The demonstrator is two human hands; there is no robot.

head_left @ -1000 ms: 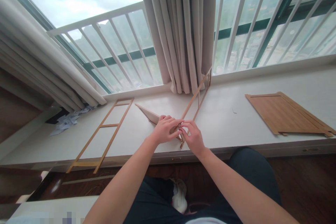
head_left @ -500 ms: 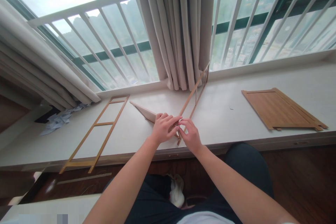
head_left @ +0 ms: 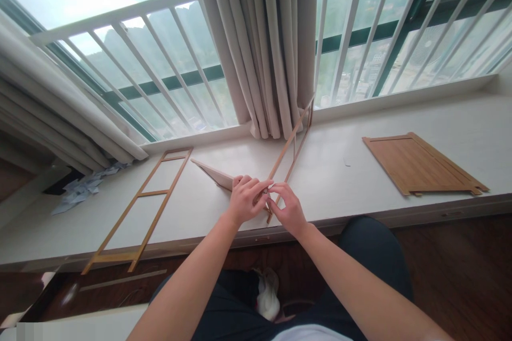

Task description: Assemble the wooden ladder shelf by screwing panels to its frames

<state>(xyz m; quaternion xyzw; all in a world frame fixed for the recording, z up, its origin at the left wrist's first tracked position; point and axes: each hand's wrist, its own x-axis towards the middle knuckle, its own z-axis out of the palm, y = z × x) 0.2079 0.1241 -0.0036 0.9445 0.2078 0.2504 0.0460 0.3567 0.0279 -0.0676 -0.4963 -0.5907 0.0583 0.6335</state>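
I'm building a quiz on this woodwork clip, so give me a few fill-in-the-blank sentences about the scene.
1. Both hands, the left hand and right hand, meet at the near end of a thin wooden ____ that stands on edge.
2. A second ladder-like frame lies flat on the sill, to the person's ____.
3. The flat wooden panel lies on the person's ____ side.

Missing words: frame; left; right

The single head view looked forward and down from close above, facing the windowsill (head_left: 360, 170) at twelve o'clock; the person's lap lay at six.
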